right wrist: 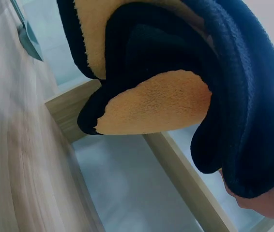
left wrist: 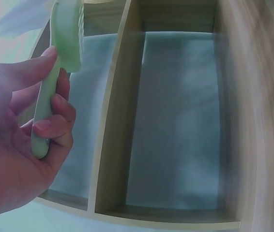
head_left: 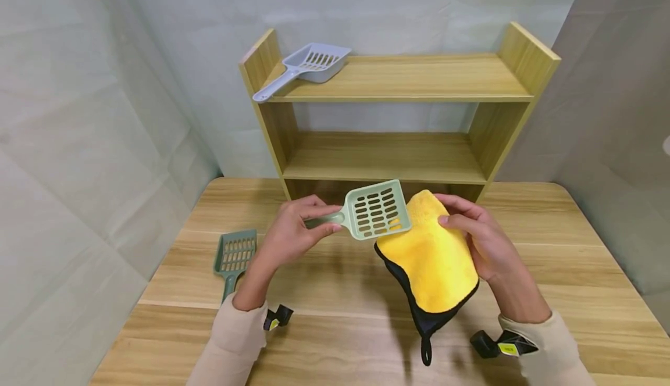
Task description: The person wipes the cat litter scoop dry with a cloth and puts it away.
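Pale scoop (head_left: 349,216) and cloth (head_left: 434,246) held, one per hand

Head view: The left hand (head_left: 295,232) pinches the pale scoop near the neck of its handle, thumb and fingers closed to a narrow grip. The scoop is raised above the table (head_left: 324,328), in front of the shelf (head_left: 408,78), slotted blade toward the cloth. One blade corner overlaps the cloth; yellow shows through the slots there, but contact cannot be confirmed. The right hand (head_left: 484,238) grips the cloth at its edge, thumb on the yellow face; the black side and a loop hang below. A dark scoop (head_left: 234,266) lies on the table beside the left forearm. A grey scoop (head_left: 302,65) rests on the top board, its handle overhanging the front edge.

Left wrist view: Thumb lies along the upper handle, fingers curl around it, and the butt sits near the palm. Assessed as light, stiff plastic, smooth enough to turn if held loosely; the slotted blade appears the weaker part. The handle is the sound place to hold.

Right wrist view: Folds of cloth hide most of the right hand; finger placement cannot be told here. The cloth is judged soft, light and limp, with low slip risk, best held bunched.
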Tool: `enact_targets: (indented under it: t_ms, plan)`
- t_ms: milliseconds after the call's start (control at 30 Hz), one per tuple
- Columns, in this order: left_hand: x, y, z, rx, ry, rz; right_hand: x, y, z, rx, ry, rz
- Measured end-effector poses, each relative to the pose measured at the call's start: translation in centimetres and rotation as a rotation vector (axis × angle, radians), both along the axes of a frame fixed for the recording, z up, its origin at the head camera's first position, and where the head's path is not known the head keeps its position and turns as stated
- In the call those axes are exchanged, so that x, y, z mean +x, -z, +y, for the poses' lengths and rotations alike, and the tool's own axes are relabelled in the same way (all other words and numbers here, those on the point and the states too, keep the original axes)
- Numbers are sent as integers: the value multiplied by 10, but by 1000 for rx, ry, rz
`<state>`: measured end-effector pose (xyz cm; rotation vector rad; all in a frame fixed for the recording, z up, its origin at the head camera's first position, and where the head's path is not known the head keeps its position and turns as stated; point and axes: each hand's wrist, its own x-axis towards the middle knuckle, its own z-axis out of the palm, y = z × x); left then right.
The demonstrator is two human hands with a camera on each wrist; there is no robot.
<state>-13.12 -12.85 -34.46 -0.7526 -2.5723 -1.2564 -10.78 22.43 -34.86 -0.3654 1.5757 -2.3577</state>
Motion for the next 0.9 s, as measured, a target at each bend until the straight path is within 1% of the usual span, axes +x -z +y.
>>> enact_targets:
  t_ms: [233,400,567,700,900]
  plan:
    - [1,-2,-3,-48,13,-11,-1,1,2,13,17,3]
    - [1,-3,-6,-87,48,-23,-2,1,2,43,61,11]
    - [3,-4,-10,-109,113,-43,-4,0,0,60,102,17]
    - [2,-4,-12,-105,179,-70,-5,2,-3,78,120,25]
    - [1,-1,-11,-65,266,-73,-4,4,-7,109,105,29]
